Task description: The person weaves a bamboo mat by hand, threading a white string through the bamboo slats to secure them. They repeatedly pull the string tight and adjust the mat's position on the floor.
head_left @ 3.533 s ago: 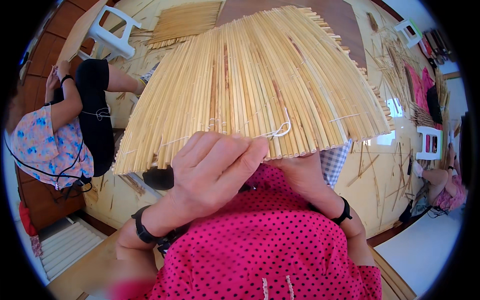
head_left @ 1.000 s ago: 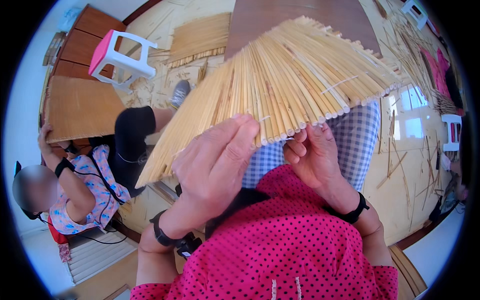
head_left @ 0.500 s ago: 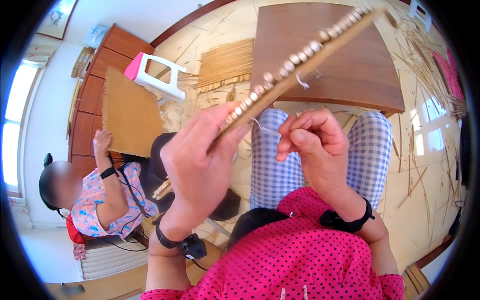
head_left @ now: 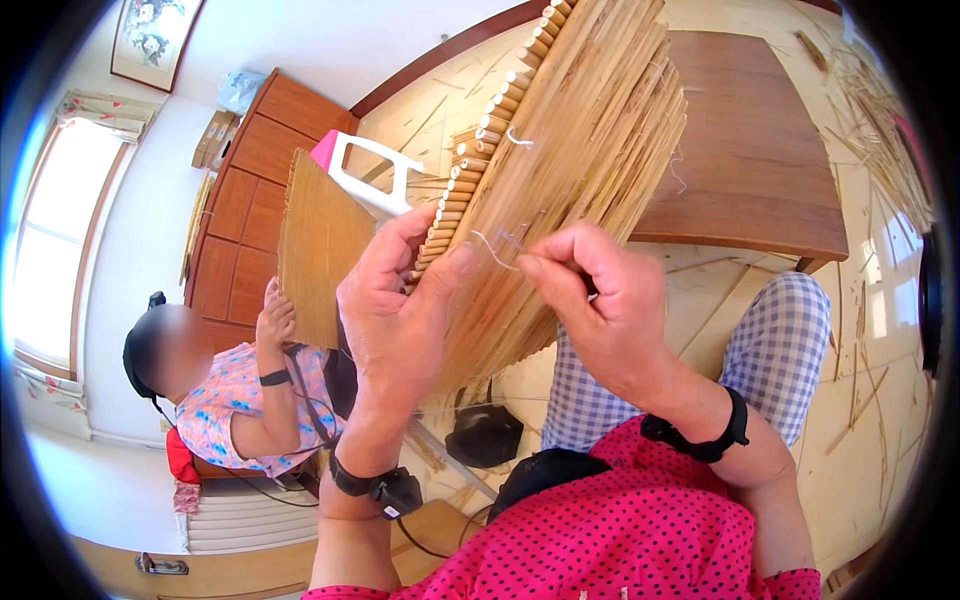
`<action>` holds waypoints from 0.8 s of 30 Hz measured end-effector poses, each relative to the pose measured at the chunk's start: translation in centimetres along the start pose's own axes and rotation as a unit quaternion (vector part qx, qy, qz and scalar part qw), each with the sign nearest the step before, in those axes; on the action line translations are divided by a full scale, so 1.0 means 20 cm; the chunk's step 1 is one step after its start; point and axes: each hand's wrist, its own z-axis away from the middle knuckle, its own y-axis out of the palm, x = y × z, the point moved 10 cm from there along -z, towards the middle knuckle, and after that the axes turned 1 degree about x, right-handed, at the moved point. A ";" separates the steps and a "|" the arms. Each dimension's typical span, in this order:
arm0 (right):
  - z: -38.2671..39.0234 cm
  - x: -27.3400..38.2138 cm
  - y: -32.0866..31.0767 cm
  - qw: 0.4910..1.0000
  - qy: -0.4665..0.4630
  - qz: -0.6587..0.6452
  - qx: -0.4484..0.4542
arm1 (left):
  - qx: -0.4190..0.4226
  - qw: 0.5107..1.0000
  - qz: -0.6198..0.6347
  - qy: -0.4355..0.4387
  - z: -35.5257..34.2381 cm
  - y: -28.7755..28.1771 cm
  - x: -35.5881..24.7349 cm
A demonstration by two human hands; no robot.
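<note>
A mat of straw-coloured reeds (head_left: 585, 120) is raised and tilted before me, with a row of round cut ends along its left edge. My left hand (head_left: 393, 325) grips that edge at the lower part, thumb on the face. My right hand (head_left: 603, 305) pinches the end of a thin white cord (head_left: 483, 243) against or just over the mat's face. Short loose bits of white cord hang higher up on the mat. My legs in checked trousers (head_left: 775, 350) are below, and a black object (head_left: 485, 436) lies low beside them.
A co-worker (head_left: 260, 410) sits at the left holding an upright tan mat (head_left: 320, 250). A white stool with pink top (head_left: 380, 162) stands behind, near wooden cabinets (head_left: 215, 265). A brown low table (head_left: 740, 150) is at the back right. Loose reeds (head_left: 880, 130) litter the floor.
The mat has gone from lying across my lap, through edge-on, to raised and tilted on the left. My right hand has moved from under the edge onto the cord at the mat's face.
</note>
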 end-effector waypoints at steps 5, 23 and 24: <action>0.00 0.03 0.05 0.997 -0.076 -0.017 0.009 | 0.000 0.999 -0.027 -0.019 0.00 -0.01 0.00; 0.02 0.09 0.08 0.993 -0.116 -0.016 0.003 | -0.002 1.000 -0.003 -0.010 0.01 0.00 0.00; 0.03 0.09 0.08 0.993 -0.119 -0.017 0.003 | -0.002 1.000 -0.003 -0.006 0.01 0.00 0.00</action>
